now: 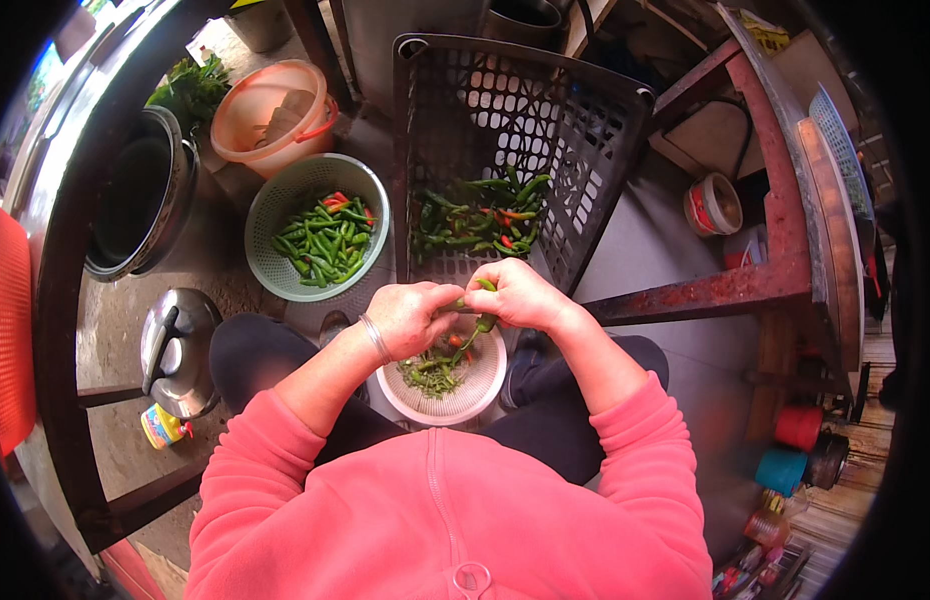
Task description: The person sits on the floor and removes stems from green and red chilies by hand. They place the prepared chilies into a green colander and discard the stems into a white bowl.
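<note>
My left hand (pixel 406 316), with a silver bangle at the wrist, meets my right hand (pixel 519 294) above a small white strainer basket (pixel 486 386). Between them are green chili peppers (pixel 486 322); one hangs below my right hand and another end shows by its thumb. My left fingertips pinch a green pepper end (pixel 454 305), partly hidden. Green stems and scraps (pixel 432 375) lie in the strainer, with an orange-red pepper (pixel 456 340). Beyond my hands a black plastic crate (pixel 611 112) holds green and red peppers (pixel 495 214). Left of it, a pale green colander (pixel 266 247) contains mostly green peppers (pixel 326 236).
An orange bucket (pixel 232 142) and a large dark pot (pixel 138 195) stand at the left, near a metal lid (pixel 181 352) and a yellow bottle (pixel 163 426). A reddish table frame (pixel 697 294) crosses at the right, beside a small tub (pixel 712 204).
</note>
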The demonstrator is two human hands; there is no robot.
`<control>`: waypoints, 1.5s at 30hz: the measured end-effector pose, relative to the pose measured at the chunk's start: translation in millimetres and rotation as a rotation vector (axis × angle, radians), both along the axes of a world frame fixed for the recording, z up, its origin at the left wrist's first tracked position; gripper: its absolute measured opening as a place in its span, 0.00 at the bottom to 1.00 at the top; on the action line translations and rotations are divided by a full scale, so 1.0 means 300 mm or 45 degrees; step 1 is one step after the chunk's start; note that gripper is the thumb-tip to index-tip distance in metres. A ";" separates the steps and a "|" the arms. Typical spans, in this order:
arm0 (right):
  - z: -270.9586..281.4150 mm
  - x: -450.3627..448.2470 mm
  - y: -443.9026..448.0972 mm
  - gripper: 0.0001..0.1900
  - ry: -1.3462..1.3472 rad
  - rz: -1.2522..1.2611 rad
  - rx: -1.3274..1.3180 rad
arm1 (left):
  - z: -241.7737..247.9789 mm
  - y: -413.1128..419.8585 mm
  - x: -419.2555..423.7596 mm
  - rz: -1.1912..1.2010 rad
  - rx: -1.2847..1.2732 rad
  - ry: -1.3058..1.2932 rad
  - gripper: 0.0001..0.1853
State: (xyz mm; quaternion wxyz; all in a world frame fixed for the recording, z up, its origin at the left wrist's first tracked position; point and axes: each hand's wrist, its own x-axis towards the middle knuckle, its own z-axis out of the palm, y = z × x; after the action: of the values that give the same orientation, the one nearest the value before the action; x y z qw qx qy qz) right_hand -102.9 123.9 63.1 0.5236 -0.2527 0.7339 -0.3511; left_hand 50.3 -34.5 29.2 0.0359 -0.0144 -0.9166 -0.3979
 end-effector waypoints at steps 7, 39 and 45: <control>-0.034 0.009 -0.005 0.05 -0.071 -0.089 -0.144 | -0.006 -0.006 0.004 -0.004 -0.002 0.050 0.15; -0.069 0.045 0.007 0.09 0.087 0.045 -0.129 | -0.032 -0.011 -0.001 0.023 -0.364 0.202 0.09; -0.046 0.022 0.009 0.07 -0.164 -0.073 -0.114 | -0.027 -0.015 -0.002 0.098 -0.181 0.192 0.11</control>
State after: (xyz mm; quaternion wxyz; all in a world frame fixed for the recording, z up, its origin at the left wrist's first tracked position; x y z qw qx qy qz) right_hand -96.3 126.5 49.4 0.5476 -0.2317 0.6894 -0.4138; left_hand 49.6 -39.0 21.2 0.1187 -0.0116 -0.9371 -0.3281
